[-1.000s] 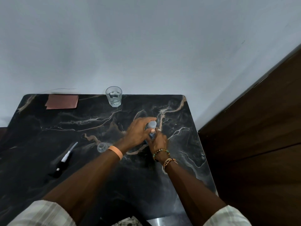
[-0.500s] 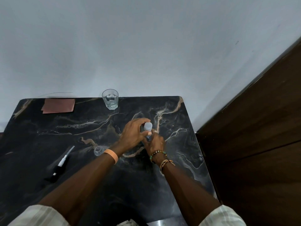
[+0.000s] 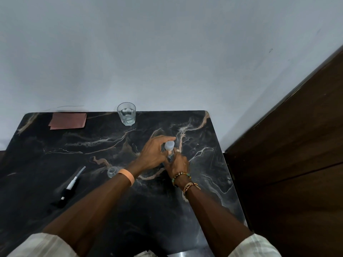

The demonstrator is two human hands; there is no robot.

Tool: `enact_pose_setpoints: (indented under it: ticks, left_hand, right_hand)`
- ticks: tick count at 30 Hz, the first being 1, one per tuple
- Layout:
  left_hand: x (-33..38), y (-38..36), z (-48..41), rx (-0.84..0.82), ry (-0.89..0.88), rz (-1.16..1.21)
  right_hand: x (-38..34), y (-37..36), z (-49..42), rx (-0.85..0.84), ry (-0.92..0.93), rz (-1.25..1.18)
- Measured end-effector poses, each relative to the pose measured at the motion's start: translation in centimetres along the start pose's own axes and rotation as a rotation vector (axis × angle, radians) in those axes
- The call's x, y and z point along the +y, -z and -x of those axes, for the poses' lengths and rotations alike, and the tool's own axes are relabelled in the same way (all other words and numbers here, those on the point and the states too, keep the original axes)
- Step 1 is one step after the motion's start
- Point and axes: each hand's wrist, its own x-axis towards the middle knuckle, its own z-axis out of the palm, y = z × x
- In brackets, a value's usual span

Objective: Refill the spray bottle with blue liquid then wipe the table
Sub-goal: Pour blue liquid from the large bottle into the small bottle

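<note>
A small bottle with a pale, translucent cap (image 3: 169, 145) stands near the middle of the black marble table (image 3: 55, 145). My left hand (image 3: 155, 153) has its fingers closed around the cap from the left. Lower down, my right hand (image 3: 178, 162) grips the bottle's body, which is mostly hidden, so I cannot see its contents. A small clear open container (image 3: 112, 171) stands just left of my left wrist. A black and white spray head with its dip tube (image 3: 70, 188) lies on the table at the left.
A folded brown cloth (image 3: 67, 120) lies at the table's back left. A drinking glass (image 3: 126, 114) holding some clear liquid stands at the back edge by the pale wall. A dark wooden panel (image 3: 287, 164) runs close along the table's right side.
Both hands have stayed on the capped bottle at the same spot. My left fingers have shifted slightly around the cap. The view has tilted a little.
</note>
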Motion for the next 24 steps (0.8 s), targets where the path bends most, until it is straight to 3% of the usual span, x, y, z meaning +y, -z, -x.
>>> enact_pose_setpoints:
  ticks: [24]
  left_hand:
    - [0.04,0.49,-0.38,-0.055,-0.020,-0.040]
  right_hand:
    - [-0.25,0.19,-0.01,-0.036,0.004,0.010]
